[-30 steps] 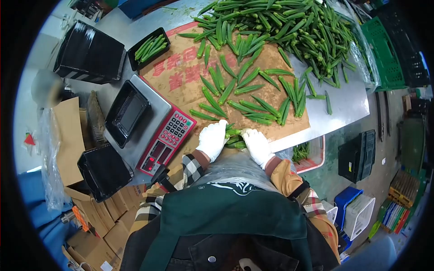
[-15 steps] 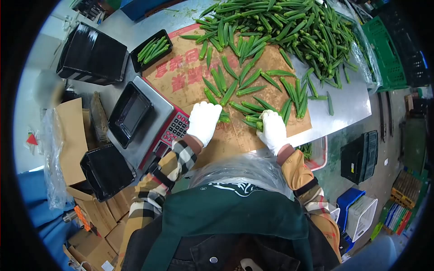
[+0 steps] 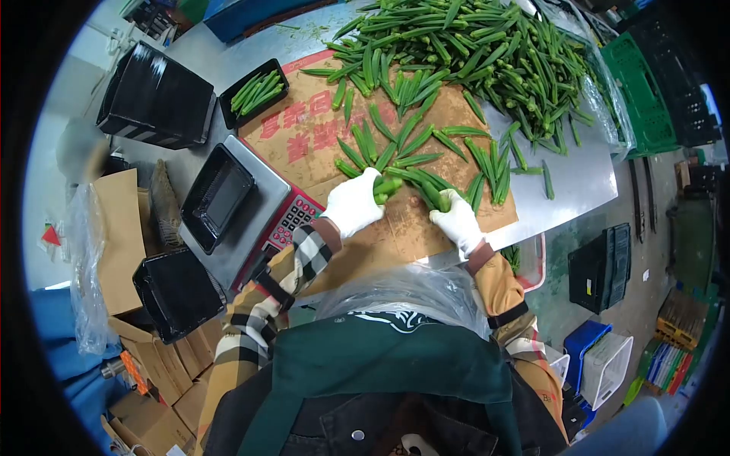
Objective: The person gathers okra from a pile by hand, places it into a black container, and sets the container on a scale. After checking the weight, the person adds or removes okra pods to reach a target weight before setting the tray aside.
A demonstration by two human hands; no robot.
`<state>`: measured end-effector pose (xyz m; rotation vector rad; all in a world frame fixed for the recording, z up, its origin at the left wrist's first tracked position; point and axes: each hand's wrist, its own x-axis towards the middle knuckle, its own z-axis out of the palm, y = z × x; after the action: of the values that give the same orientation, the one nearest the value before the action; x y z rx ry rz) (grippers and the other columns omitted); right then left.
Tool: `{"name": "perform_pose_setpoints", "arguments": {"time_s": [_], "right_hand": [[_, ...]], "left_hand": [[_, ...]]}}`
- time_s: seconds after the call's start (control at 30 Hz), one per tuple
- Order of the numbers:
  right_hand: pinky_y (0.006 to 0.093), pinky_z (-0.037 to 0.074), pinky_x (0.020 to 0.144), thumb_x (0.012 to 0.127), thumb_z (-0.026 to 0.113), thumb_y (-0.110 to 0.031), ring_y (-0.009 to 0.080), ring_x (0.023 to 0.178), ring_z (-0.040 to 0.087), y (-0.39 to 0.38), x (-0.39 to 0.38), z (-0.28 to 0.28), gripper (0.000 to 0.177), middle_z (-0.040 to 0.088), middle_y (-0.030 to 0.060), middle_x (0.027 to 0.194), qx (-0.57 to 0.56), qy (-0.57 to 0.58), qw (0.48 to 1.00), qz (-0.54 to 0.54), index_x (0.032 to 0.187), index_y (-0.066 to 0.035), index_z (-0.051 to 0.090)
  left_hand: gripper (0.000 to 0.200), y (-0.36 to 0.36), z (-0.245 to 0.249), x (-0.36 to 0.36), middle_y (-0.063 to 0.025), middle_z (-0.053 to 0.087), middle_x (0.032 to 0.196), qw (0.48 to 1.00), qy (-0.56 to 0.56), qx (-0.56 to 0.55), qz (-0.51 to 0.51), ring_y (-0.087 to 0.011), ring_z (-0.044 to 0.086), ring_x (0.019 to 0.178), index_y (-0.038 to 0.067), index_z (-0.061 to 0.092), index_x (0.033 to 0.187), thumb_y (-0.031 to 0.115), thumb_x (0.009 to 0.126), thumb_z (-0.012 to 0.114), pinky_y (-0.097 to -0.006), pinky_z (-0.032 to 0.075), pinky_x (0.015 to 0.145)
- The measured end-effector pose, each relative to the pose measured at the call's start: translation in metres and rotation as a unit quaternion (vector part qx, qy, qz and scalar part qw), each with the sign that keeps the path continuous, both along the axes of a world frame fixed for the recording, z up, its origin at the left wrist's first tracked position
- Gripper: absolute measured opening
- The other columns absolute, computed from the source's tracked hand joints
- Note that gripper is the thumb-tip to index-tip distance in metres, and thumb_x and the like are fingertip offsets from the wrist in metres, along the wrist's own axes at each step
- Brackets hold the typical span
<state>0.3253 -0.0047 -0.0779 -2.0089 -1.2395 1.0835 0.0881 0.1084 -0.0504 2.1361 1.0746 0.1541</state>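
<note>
My left hand (image 3: 355, 204), in a white glove, is closed round several okra pods (image 3: 388, 188), their stem ends poking out toward the right. My right hand (image 3: 458, 223), gloved too, grips okra pods (image 3: 435, 196) that point up and to the left. Both hands are over a flattened brown cardboard sheet (image 3: 380, 242) with red print. Loose okra (image 3: 417, 141) lies spread just beyond my hands. Farther back a large okra heap (image 3: 494, 53) covers the upper right. The fingertips of both hands are partly hidden by the pods.
Left of the cardboard, a scale (image 3: 268, 199) with a red keypad bears an empty black tray (image 3: 218, 199). Behind it a black tray of okra (image 3: 256, 94) sits beside stacked black trays (image 3: 156, 95). A green crate (image 3: 640, 95) stands at the right, past the metal table (image 3: 582, 182).
My left hand has shifted right and turned, and okra now shows in its grip. My right hand has moved slightly down, its pods raised at an angle.
</note>
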Motion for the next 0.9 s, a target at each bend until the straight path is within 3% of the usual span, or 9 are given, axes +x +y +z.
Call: {"name": "perform_pose_setpoints", "arguments": {"time_s": [0.07, 0.1, 0.13, 0.23, 0.33, 0.47, 0.67, 0.8, 0.9], "right_hand": [[0.0314, 0.054, 0.077, 0.087, 0.069, -0.011, 0.0163, 0.084, 0.066, -0.005, 0.017, 0.006, 0.039, 0.072, 0.0079, 0.106, -0.082, 0.283, 0.955, -0.043, 0.123, 0.002, 0.062], [0.0312, 0.055, 0.082, 0.089, 0.068, -0.008, 0.0166, 0.091, 0.066, -0.009, 0.013, 0.01, 0.036, 0.071, 0.008, 0.109, -0.063, 0.412, 0.905, -0.08, 0.123, 0.001, 0.063], [0.0309, 0.055, 0.088, 0.091, 0.066, -0.005, 0.0168, 0.098, 0.067, -0.013, 0.006, 0.014, 0.034, 0.071, 0.0081, 0.111, -0.043, 0.532, 0.838, -0.113, 0.124, 0.001, 0.063], [0.0346, 0.053, 0.1, 0.098, 0.062, -0.001, 0.0178, 0.108, 0.065, -0.006, -0.034, 0.032, 0.032, 0.068, 0.0077, 0.121, -0.004, 0.561, 0.811, -0.165, 0.13, -0.001, 0.06], [0.0348, 0.051, 0.102, 0.1, 0.06, -0.002, 0.0176, 0.112, 0.063, -0.004, -0.059, 0.037, 0.032, 0.066, 0.0067, 0.124, -0.001, 0.572, 0.805, -0.156, 0.133, -0.002, 0.058], [0.0338, 0.051, 0.103, 0.102, 0.059, -0.005, 0.0174, 0.114, 0.062, 0.012, -0.098, 0.043, 0.035, 0.065, 0.0045, 0.125, 0.006, 0.608, 0.783, -0.132, 0.137, -0.006, 0.054], [0.0371, 0.055, 0.091, 0.105, 0.06, -0.023, 0.0178, 0.109, 0.064, 0.075, -0.205, 0.104, 0.033, 0.065, 0.0042, 0.12, -0.038, 0.668, 0.743, -0.02, 0.134, -0.01, 0.054], [0.0394, 0.051, 0.098, 0.104, 0.061, -0.03, 0.0188, 0.111, 0.062, 0.123, -0.29, 0.154, 0.036, 0.063, 0.0029, 0.125, -0.06, 0.721, 0.687, 0.072, 0.136, -0.015, 0.053], [0.0554, 0.038, 0.11, 0.101, 0.065, -0.043, 0.0213, 0.131, 0.05, 0.141, -0.318, 0.171, 0.068, 0.052, 0.0071, 0.143, -0.141, 0.621, 0.768, 0.064, 0.153, -0.01, 0.036]], "left_hand": [[0.032, -0.004, -0.001, 0.002, -0.0115, 0.07, 0.102, 0.931, -0.245, -0.256, 0.091, -0.0246, 0.07, 0.095, 0.003, 0.059, 0.116, 0.008, 0.088, 0.073, -0.0391, 0.057, 0.083], [0.042, -0.005, 0.011, -0.002, -0.0082, 0.07, 0.116, 0.81, -0.316, -0.484, 0.101, -0.0221, 0.068, 0.109, 0.002, 0.054, 0.133, 0.01, 0.095, 0.07, -0.0369, 0.056, 0.093], [0.043, -0.011, 0.01, -0.001, -0.009, 0.069, 0.119, 0.773, -0.352, -0.516, 0.113, -0.0227, 0.067, 0.112, 0.002, 0.053, 0.135, 0.009, 0.095, 0.069, -0.0376, 0.056, 0.095], [0.05, -0.038, 0.013, 0.002, -0.0105, 0.063, 0.131, 0.654, -0.45, -0.589, 0.151, -0.0238, 0.063, 0.121, 0.003, 0.048, 0.144, 0.005, 0.096, 0.065, -0.0409, 0.053, 0.102], [0.054, -0.051, 0.019, -0.001, -0.0109, 0.058, 0.138, 0.647, -0.488, -0.559, 0.177, -0.0234, 0.059, 0.126, 0.004, 0.043, 0.148, 0.005, 0.098, 0.063, -0.0413, 0.049, 0.107], [0.052, -0.056, 0.03, -0.022, -0.0089, 0.057, 0.139, 0.753, -0.462, -0.416, 0.217, -0.0193, 0.054, 0.129, 0.004, 0.04, 0.15, 0.01, 0.102, 0.06, -0.0366, 0.046, 0.109], [0.06, -0.022, 0.136, -0.119, -0.0104, 0.058, 0.127, 0.878, -0.32, -0.235, 0.267, -0.0142, 0.054, 0.117, -0.001, 0.039, 0.15, 0.032, 0.104, 0.061, -0.0292, 0.048, 0.098], [0.041, 0.014, 0.18, -0.201, -0.0037, 0.063, 0.116, 0.886, -0.317, -0.151, 0.302, -0.0103, 0.058, 0.108, 0.005, 0.054, 0.136, 0.035, 0.108, 0.054, -0.0285, 0.049, 0.095], [0.041, 0.042, 0.178, -0.254, -0.0038, 0.064, 0.128, 0.9, -0.283, -0.151, 0.296, -0.0106, 0.057, 0.116, 0.004, 0.059, 0.136, 0.035, 0.11, 0.05, -0.0283, 0.045, 0.103]]}}
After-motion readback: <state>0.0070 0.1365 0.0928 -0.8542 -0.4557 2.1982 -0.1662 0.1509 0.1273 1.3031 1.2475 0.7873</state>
